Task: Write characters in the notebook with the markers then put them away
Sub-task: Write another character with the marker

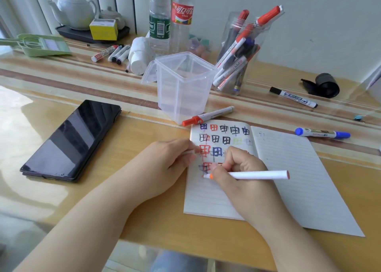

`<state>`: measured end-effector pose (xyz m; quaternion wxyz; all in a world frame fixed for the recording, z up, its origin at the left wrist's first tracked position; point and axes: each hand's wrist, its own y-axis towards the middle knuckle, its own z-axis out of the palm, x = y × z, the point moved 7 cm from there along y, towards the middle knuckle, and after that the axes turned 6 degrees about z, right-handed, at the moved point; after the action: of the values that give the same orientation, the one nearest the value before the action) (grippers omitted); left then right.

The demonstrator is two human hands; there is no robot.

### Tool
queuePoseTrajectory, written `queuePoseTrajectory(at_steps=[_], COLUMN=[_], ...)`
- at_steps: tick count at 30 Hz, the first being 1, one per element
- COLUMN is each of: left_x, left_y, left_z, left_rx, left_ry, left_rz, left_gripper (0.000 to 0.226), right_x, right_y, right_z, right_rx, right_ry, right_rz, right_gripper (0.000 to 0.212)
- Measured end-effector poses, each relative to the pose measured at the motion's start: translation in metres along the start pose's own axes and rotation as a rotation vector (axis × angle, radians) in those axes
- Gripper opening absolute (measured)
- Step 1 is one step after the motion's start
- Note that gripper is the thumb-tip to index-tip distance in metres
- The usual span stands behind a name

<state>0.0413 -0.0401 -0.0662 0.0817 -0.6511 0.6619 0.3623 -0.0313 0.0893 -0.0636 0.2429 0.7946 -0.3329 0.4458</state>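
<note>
Both forearms are reaching in over the counter [61,189]. Her right hand [243,181] is gripping an orange-tipped marker [257,175], tip touching the open notebook [288,179]. Her left hand [165,164] is pinching a small white cap [188,152] at the notebook's left edge.

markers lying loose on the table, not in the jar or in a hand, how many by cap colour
Red-capped white markers: 2, one by the clear square plastic tub, one in the far group
Black-capped white markers: 3, one at right, two in the far group
Blue-capped white marker: 1, beside the open lined notebook
Total: 6
</note>
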Motion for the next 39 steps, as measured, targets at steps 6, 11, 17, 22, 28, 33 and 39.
queuePoseTrajectory(at_steps=[6,11,17,22,28,33,39], left_x=[0.0,-0.002,-0.002,-0.001,-0.003,-0.003,-0.002], left_y=[-0.002,-0.002,-0.001,-0.002,-0.002,-0.001,-0.002], left_z=[0.0,0.0,0.0,0.001,0.0,0.0,0.0], left_rx=[0.005,0.006,0.009,0.012,0.015,0.012,0.01], left_ry=[-0.024,-0.045,-0.046,-0.047,-0.045,-0.044,-0.041], left_rz=[-0.008,-0.019,-0.008,-0.013,-0.012,-0.007,-0.009], left_gripper=[0.018,0.012,0.014,0.011,0.014,0.014,0.015], right_x=[0.0,-0.002,-0.001,0.001,-0.004,-0.001,0.0], right_y=[-0.001,-0.002,-0.002,-0.002,-0.002,-0.003,-0.002], right_z=[0.002,0.006,0.006,0.0,-0.002,0.002,-0.001], right_rx=[0.006,0.029,0.035,-0.052,-0.026,0.007,-0.017], right_ry=[0.022,-0.009,0.003,-0.058,-0.04,-0.013,-0.028], right_rz=[-0.004,0.009,0.017,-0.016,0.007,-0.015,-0.023], right_gripper=[0.03,0.032,0.032,0.031,0.024,0.026,0.033])
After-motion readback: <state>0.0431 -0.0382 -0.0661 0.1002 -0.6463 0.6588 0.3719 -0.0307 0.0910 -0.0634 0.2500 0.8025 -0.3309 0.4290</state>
